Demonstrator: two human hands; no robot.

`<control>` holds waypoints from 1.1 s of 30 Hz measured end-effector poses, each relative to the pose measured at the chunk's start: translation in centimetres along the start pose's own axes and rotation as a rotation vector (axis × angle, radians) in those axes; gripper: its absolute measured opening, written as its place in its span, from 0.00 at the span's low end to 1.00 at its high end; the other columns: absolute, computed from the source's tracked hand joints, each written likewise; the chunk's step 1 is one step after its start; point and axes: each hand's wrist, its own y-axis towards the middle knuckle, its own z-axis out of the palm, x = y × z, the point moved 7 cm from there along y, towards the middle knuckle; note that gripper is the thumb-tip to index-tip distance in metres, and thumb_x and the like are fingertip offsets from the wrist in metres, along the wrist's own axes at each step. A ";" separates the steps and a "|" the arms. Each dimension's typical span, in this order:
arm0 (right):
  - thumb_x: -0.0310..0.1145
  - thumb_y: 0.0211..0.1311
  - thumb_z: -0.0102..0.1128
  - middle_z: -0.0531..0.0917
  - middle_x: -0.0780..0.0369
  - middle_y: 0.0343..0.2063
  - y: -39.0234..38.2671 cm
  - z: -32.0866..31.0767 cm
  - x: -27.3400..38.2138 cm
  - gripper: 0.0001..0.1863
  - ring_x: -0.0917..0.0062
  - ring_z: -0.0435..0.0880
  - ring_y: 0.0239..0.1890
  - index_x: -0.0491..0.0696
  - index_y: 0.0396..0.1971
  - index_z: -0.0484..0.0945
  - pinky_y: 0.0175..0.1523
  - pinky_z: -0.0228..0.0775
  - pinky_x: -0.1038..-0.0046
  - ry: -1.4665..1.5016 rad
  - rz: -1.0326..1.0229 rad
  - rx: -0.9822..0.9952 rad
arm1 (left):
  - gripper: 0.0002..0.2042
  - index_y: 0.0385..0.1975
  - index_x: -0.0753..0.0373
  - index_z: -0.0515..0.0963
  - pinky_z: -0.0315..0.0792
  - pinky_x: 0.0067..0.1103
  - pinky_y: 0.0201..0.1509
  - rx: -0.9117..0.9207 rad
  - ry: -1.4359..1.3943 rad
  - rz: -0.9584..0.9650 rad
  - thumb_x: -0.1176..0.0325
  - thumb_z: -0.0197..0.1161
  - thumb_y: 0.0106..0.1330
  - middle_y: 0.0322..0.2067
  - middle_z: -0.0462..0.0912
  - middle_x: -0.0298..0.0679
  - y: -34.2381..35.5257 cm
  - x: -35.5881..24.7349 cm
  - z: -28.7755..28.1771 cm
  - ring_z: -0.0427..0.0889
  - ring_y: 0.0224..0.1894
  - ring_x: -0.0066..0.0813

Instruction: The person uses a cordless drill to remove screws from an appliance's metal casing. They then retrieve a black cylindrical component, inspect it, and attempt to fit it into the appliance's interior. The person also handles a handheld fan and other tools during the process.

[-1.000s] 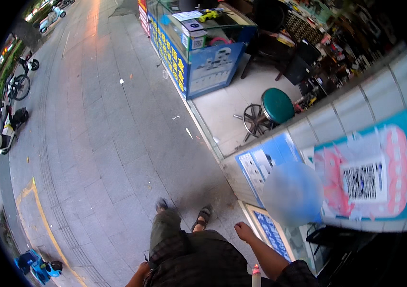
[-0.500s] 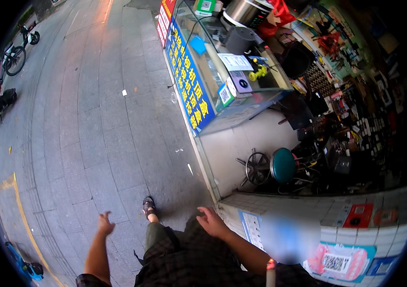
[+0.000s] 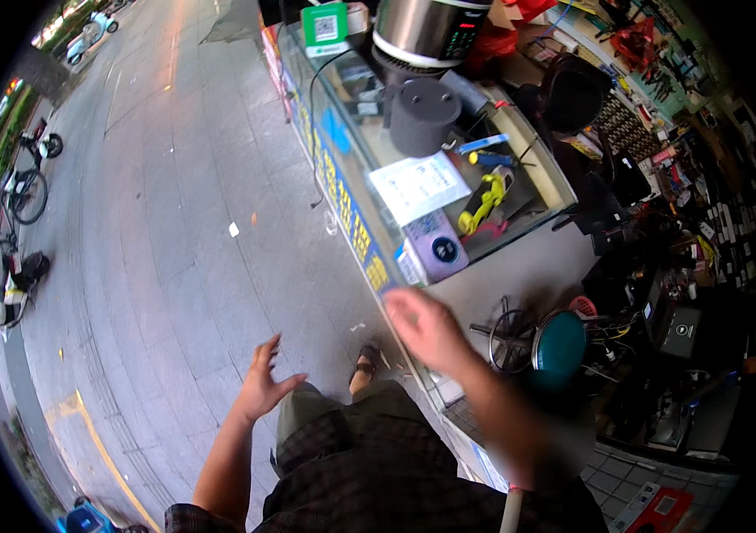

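Two bare hands (image 3: 262, 384), one counter (image 3: 348, 204); one stool (image 3: 561, 345)

Noted a glass counter (image 3: 533, 209) just ahead of the right hand (image 3: 429, 330). Carries, nearest that hand, a purple box (image 3: 431, 233); farther off, a white sheet (image 3: 419, 186), yellow-green tool (image 3: 484, 204), dark grey cylinder (image 3: 425, 118); farthest, a green placard (image 3: 324, 29) and steel-sided cooker (image 3: 418, 31).

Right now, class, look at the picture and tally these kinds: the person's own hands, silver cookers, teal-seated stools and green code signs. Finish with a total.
Left hand and right hand: 2
Cooker: 1
Stool: 1
Green sign: 1
Total: 5
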 end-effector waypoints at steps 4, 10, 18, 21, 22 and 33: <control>0.32 0.68 0.62 0.86 0.53 0.35 10.5 -10.8 -4.5 0.11 0.64 0.86 0.37 0.43 0.46 0.80 0.43 0.77 0.67 -0.118 0.063 -0.272 | 0.52 0.74 0.61 0.58 0.66 0.41 0.72 -0.103 0.192 0.511 0.60 0.82 0.49 0.67 0.63 0.60 14.4 -19.3 -1.8 0.67 0.69 0.61; 0.39 0.66 0.64 0.86 0.53 0.41 19.8 -17.7 -8.7 0.19 0.58 0.85 0.45 0.43 0.51 0.78 0.51 0.76 0.60 -0.598 0.193 -0.484 | 0.60 0.77 0.56 0.53 0.57 0.44 0.77 -0.211 0.418 0.890 0.55 0.85 0.42 0.70 0.62 0.57 30.7 -36.6 -3.0 0.64 0.72 0.58; 0.39 0.64 0.64 0.87 0.51 0.37 22.9 -16.8 -12.1 0.16 0.52 0.84 0.44 0.44 0.45 0.81 0.50 0.76 0.54 -0.472 0.348 -0.435 | 0.59 0.77 0.54 0.54 0.69 0.42 0.68 0.002 0.638 1.004 0.53 0.84 0.41 0.60 0.73 0.54 38.1 -40.8 -0.6 0.77 0.60 0.55; 0.38 0.65 0.63 0.86 0.51 0.35 22.9 -16.8 -11.4 0.13 0.51 0.84 0.42 0.44 0.42 0.82 0.48 0.76 0.54 -0.507 0.317 -0.508 | 0.58 0.76 0.54 0.55 0.76 0.39 0.60 0.083 0.622 0.900 0.54 0.83 0.41 0.56 0.74 0.53 38.7 -41.2 -0.2 0.80 0.55 0.55; 0.38 0.65 0.64 0.86 0.51 0.35 22.7 -16.9 -11.0 0.13 0.51 0.84 0.42 0.45 0.43 0.82 0.48 0.76 0.55 -0.494 0.306 -0.532 | 0.57 0.76 0.54 0.57 0.78 0.37 0.56 0.047 0.559 0.970 0.58 0.83 0.42 0.53 0.75 0.53 38.4 -41.5 -0.7 0.81 0.53 0.54; 0.33 0.72 0.60 0.84 0.60 0.41 17.6 -13.1 -0.4 0.16 0.74 0.83 0.41 0.44 0.55 0.78 0.48 0.75 0.72 0.307 0.032 -0.708 | 0.37 0.71 0.59 0.66 0.64 0.39 0.72 0.091 -0.940 0.237 0.42 0.59 0.67 0.66 0.73 0.46 37.9 -24.5 -13.5 0.72 0.67 0.44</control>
